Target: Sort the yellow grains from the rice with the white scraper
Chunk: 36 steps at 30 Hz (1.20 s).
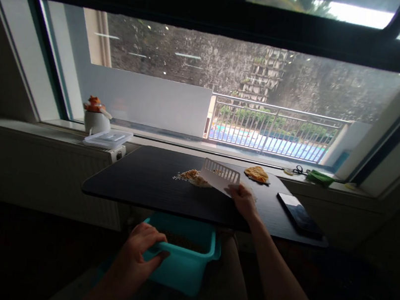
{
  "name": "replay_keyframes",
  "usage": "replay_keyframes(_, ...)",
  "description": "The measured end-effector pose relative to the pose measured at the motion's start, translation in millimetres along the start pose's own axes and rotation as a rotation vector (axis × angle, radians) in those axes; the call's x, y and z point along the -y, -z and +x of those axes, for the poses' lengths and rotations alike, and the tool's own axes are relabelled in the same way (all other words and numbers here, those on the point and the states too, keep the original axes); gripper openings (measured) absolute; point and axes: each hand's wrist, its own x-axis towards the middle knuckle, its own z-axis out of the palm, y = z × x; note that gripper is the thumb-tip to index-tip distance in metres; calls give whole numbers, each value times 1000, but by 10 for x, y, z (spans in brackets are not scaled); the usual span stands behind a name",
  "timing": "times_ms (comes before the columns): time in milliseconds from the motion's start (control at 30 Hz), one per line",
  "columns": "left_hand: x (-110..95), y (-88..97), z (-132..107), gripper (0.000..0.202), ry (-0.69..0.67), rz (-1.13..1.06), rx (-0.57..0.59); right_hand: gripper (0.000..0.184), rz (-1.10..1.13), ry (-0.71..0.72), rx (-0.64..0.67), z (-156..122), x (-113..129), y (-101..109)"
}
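Observation:
My right hand [243,200] grips the near right corner of a white slotted plastic panel [220,178], tilted over the dark tabletop [136,175]. A row of slots runs along the panel's upper edge. Beside its left end, and partly behind it, lies a small pile of tan and white grains [192,176]. Below the table's front edge is a teal plastic tub [183,263] with dark, loose-looking contents. My left hand [144,247] is closed on the tub's near left rim, thumb outside.
A folded yellow cloth [256,174] and a black tablet-like device [299,215] lie on the table's right side. Scissors [298,169] and a green cloth-like item [319,178] rest on the sill. At left are a clear plastic lid [108,138] and a white pot [96,122].

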Motion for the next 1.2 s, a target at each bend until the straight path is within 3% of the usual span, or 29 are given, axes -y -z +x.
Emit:
replay_keyframes(400,-30,3,10,4,5,0,-4,24,32,25,109,-81,123,-81)
replay_keyframes(800,-32,15,1,4,-11,11,-21,26,98,49,115,-153,261,-99)
replay_keyframes(1067,-41,7,-45,3,35,-19,10,32,142,6,-48,-247,303,27)
replay_keyframes(1200,-45,-32,-60,5,28,-42,20,39,199,-46,-193,-367,341,83)
